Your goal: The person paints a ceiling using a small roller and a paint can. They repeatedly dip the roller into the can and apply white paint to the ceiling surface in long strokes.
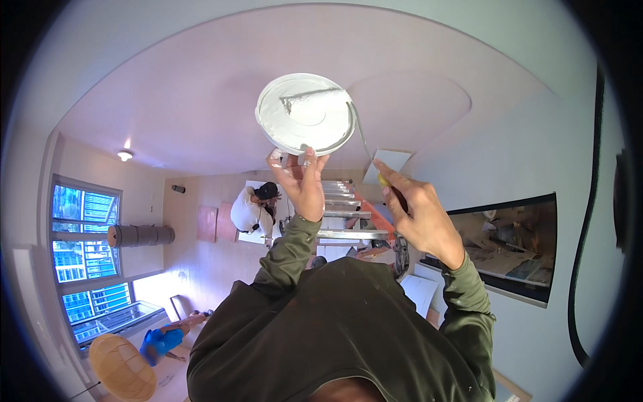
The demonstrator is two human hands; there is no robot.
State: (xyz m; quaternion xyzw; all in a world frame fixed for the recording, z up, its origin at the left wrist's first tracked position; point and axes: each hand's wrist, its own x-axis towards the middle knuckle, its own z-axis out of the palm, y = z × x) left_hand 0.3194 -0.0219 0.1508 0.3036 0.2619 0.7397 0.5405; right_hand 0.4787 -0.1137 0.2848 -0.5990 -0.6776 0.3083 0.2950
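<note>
My left hand (303, 179) holds up a round white bucket lid (271, 130) from below, its fingers at the near rim. White paint is spread over the lid, and some smears my fingertips. A small paint roller (318, 102), its sleeve coated in white, rests across the upper part of the lid. From its right end a thin metal rod runs down to the handle. My right hand (420, 211) is closed around that handle, which is yellow and dark where it shows. Both sleeves are dark green.
A ladder (348, 211) stands below, between my hands. Down to the left is a person in a white shirt (249, 211); farther left, one in blue (159, 343) beside a yellow hat-like dome (122, 368). A dark-framed opening (506, 248) and black cable (589, 221) are at right.
</note>
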